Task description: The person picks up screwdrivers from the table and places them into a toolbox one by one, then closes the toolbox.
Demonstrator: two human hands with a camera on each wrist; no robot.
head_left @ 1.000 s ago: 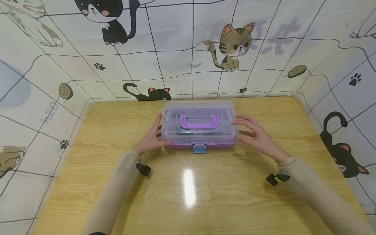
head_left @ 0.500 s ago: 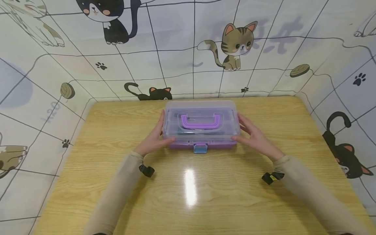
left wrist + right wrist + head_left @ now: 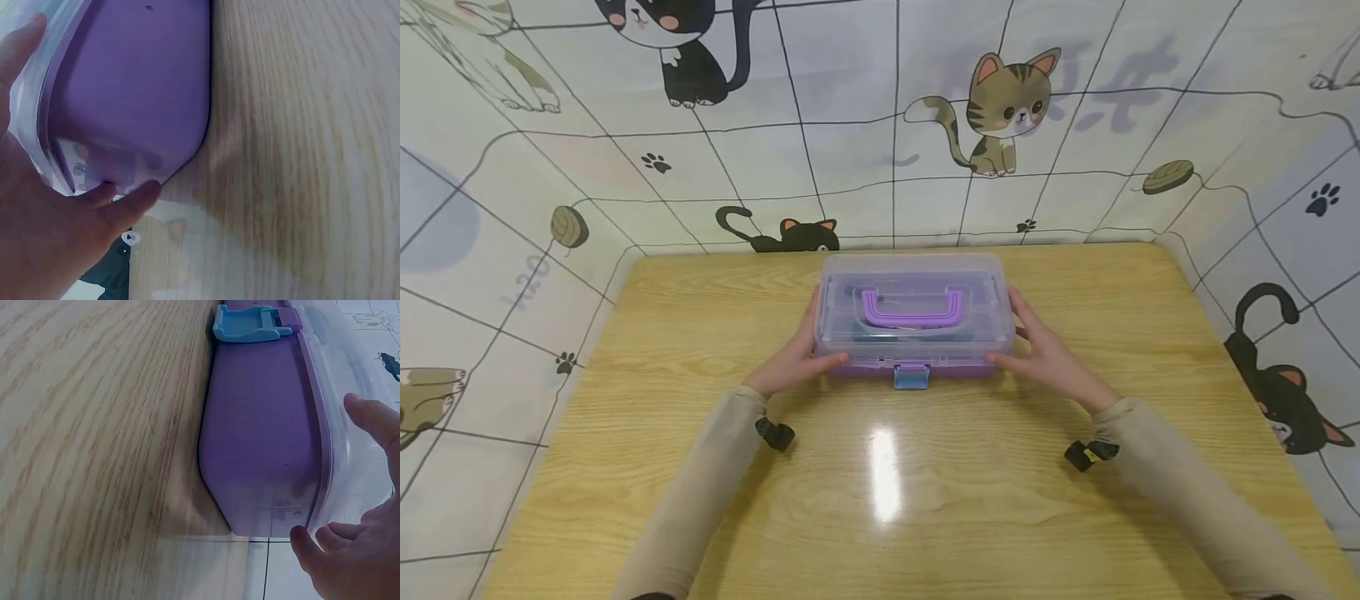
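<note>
A purple plastic storage box [image 3: 914,347] with a clear lid [image 3: 350,450] and a purple carry handle [image 3: 913,320] stands at the back of the table. A blue latch [image 3: 912,377] juts out at the front middle. My left hand [image 3: 792,357] grips the left end, its thumb at the front corner and its fingers along the side. At the right end my right hand [image 3: 1049,358] holds the box likewise, thumb at the front corner. The lid is down. Small dark items show dimly through it.
The wooden table [image 3: 880,517] reaches up to a cloth backdrop [image 3: 850,150] with cartoon cats, which encloses the back and both sides. The box stands close to the back edge. A bright light reflection lies on the table in front.
My right hand has moved in to the box's right end, its fingers going from the lid's edge down along the side. My left thumb has slid slightly right along the front.
</note>
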